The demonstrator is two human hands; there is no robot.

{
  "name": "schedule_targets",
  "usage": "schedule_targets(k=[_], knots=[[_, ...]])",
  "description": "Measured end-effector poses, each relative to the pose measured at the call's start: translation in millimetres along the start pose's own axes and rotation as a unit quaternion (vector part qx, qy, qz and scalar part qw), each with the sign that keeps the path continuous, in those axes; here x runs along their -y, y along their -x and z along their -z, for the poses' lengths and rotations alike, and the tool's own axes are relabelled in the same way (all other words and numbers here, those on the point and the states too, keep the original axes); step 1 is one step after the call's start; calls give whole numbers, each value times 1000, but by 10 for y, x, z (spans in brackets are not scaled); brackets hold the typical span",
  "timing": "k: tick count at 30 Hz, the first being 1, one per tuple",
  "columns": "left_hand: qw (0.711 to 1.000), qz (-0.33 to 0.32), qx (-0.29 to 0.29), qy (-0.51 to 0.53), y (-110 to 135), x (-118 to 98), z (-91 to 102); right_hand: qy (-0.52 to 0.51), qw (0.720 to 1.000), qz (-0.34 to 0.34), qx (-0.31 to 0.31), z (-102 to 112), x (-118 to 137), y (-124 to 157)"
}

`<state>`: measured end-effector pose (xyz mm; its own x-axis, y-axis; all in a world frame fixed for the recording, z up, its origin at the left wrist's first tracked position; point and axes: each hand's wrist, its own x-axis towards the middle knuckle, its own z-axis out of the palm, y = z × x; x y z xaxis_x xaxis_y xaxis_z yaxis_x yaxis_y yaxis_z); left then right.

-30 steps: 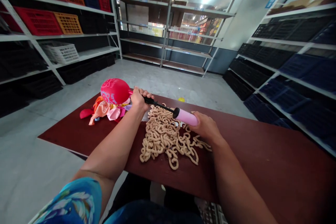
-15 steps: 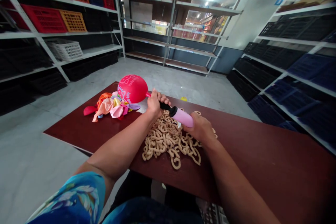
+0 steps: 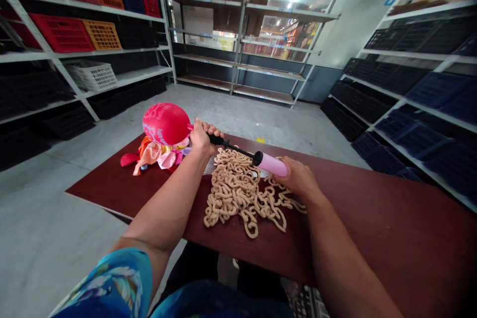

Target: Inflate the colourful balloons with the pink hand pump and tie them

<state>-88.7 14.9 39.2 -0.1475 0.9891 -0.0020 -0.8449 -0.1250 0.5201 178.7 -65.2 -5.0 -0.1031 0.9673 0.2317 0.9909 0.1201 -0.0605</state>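
My left hand [image 3: 203, 138] is closed round the black nozzle end of a hand pump, pinching the neck of a half-inflated pink balloon [image 3: 166, 123] onto it. My right hand [image 3: 298, 179] grips the pump's pink barrel [image 3: 270, 163], pulled back so the thin black rod shows between the hands. Both hands hover over a heap of tan plastic chain links [image 3: 238, 191] lying on the dark red table [image 3: 372, 228].
A pile of flat balloons [image 3: 156, 154] in orange, pink and red lies at the table's left end under the inflated one. Metal shelves with red, orange, white and dark crates line both sides and the back. A small yellow object [image 3: 259, 140] lies on the floor beyond.
The pump was pushed together half a second ago and is now drawn apart again, my right hand pulling the barrel rightward. The balloon looks slightly bigger than one second ago.
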Motion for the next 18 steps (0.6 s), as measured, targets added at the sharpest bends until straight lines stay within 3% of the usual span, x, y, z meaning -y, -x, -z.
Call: schedule_targets(k=[5, 11, 18], knots=[[1000, 18, 19, 2, 44, 105, -5, -11, 1000, 3, 6, -44, 93, 36], [997, 61, 57, -5, 197, 298, -68, 8, 999, 27, -29, -61, 332, 31], [996, 69, 49, -10, 202, 356, -69, -19, 999, 42, -23, -38, 360, -2]])
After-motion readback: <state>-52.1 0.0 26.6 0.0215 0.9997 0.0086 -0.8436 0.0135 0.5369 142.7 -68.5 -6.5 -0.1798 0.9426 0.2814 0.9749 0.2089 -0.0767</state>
